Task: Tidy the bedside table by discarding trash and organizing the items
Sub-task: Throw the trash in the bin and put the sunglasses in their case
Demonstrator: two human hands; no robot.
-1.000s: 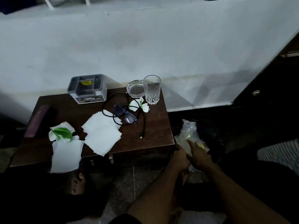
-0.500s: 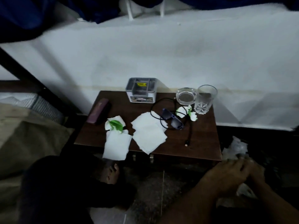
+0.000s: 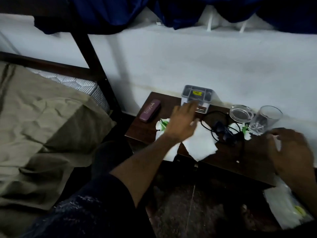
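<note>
The left hand (image 3: 182, 124), fingers spread, is held over the white tissues (image 3: 199, 143); the right hand (image 3: 291, 150) hovers empty, loosely curled. Gathering paper trash appears due next.

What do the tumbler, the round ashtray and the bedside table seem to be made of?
Clear cut-pattern tumbler: glass, it seems; see-through, patterned base.
Round clear ashtray: thick glass, probably; transparent, heavy rim.
Dark brown bedside table: wood or wood-look laminate; smooth, faint sheen.
</note>
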